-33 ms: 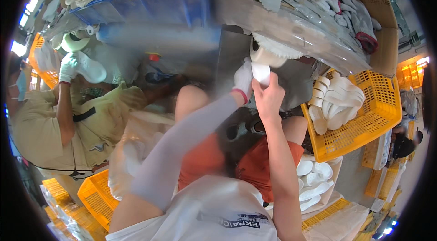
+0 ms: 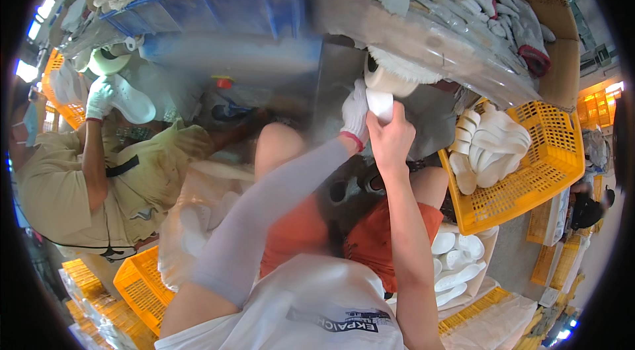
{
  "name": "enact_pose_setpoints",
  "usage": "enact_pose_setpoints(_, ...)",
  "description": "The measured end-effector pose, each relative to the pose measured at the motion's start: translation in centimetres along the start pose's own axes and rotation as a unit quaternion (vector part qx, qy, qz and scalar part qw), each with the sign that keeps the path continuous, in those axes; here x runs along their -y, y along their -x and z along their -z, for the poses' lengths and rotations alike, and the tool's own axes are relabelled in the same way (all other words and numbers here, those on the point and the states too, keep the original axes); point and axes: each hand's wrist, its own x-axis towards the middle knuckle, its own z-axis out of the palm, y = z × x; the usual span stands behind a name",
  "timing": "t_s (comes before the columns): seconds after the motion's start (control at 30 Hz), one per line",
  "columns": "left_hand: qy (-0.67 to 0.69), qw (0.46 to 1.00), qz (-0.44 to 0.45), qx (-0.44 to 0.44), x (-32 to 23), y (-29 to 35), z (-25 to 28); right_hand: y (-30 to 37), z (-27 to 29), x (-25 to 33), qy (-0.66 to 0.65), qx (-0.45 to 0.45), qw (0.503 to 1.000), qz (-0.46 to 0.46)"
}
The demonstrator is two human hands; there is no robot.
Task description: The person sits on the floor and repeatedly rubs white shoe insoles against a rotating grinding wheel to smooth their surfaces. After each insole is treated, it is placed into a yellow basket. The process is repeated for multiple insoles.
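The right hand [image 2: 391,135] pinched a white piece [image 2: 379,105] in its fingers; I couldn't tell how the left hand [image 2: 355,112] gripped. A loose pinch could let it slip at the roller [image 2: 398,86] just past them.

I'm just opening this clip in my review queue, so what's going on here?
The person holds a small white piece between a gloved left hand and a bare right hand, right by a cream roller; whether they touch is unclear. To the right, a yellow basket holds pale sole-shaped pieces. At the left, a co-worker's gloved hand holds a white shoe sole near a pale wheel.
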Motion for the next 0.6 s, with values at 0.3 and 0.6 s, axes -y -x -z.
enact_pose_setpoints(0.3,0.181,0.932,0.155,0.274,0.2,2.4,-1.3,-0.2,2.4,0.6,-0.065,-0.041,0.997,0.012)
enact_pose_setpoints(0.6,0.113,0.992,0.014,0.061,3.9,-6.5,-0.2,-0.6,4.1,4.4,0.148,0.206,0.962,-0.103)
